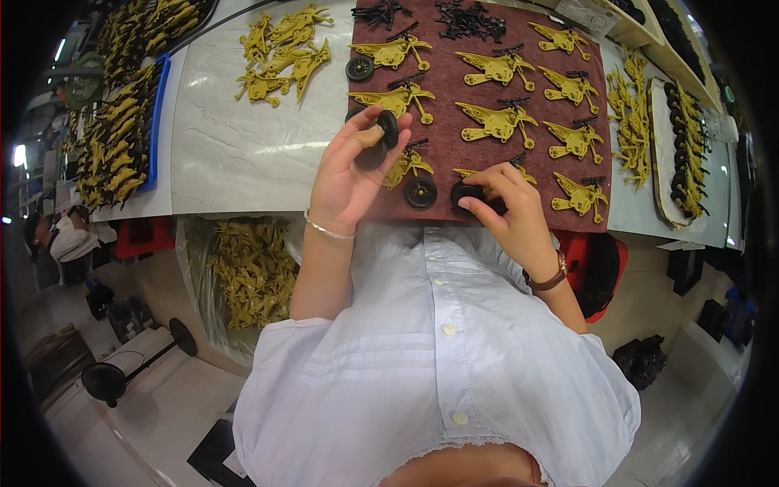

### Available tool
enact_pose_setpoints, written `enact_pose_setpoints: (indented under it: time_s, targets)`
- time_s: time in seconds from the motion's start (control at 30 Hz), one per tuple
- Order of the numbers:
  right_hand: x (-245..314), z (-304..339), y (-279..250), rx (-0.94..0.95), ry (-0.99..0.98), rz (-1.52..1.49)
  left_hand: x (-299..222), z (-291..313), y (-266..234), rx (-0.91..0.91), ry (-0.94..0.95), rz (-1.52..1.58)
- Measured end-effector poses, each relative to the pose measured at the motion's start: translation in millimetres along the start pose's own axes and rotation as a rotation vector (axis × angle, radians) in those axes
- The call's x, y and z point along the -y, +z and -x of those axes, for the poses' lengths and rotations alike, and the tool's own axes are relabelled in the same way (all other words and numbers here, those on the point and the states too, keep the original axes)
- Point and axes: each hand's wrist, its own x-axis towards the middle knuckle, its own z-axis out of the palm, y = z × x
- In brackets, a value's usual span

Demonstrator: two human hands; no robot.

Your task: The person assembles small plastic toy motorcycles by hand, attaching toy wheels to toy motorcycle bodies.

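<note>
My left hand (350, 172) is raised over the near left part of the mat, palm up, its fingers closed round small black toy wheels (388, 130). How many wheels it holds is partly hidden. At the mat's near edge, the fingers of my right hand (518, 213) pinch another black wheel (466, 195). Between the hands a spoked black wheel (420, 192) lies flat, close to a yellow toy motorcycle body (406, 169). Farther off, one more wheel (359, 68) rests by another yellow body (391, 53). Other yellow bodies (497, 122) with black pieces fitted lie in rows.
The dark red cloth mat (442, 89) covers part of a pale table (211, 146). Loose yellow bodies (284, 53) lie left; black parts (471, 20) are piled at the back. A blue-edged tray (154, 122) and a white tray (667, 154) flank them. Below sits a bag of yellow parts (251, 272).
</note>
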Motion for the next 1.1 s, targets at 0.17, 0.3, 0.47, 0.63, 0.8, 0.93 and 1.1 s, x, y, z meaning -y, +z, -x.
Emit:
enact_pose_setpoints:
  time_s: [0.17,0.3,0.47,0.63,0.8,0.93,1.1]
  targets:
    - [-3.9,-2.0,-7.5,0.031,0.073,-0.114,-2.1,-14.1,15.9,-0.140,0.124,-0.692]
    - [-4.6,0.4,-6.2,0.032,0.070,-0.116,-7.4,-29.4,10.7,-0.050,0.124,-0.898]
    - [-3.2,0.6,-6.1,0.012,0.107,-0.119,-10.9,-46.5,13.9,0.057,0.243,-1.439]
    - [-3.4,0.1,-6.0,0.008,0.125,-0.124,-6.3,-61.7,10.1,0.188,0.332,-1.570]
    - [-4.8,-0.4,-5.8,-0.028,0.111,-0.129,0.6,-67.6,5.6,0.191,0.386,-1.673]
    - [-2.2,-4.9,-14.2,-0.106,0.156,-0.210,7.4,-65.4,7.1,0.128,0.548,-1.794]
    - [-5.8,-36.9,-23.0,-0.175,0.015,-0.078,6.9,-57.1,15.2,0.034,0.580,-1.927]
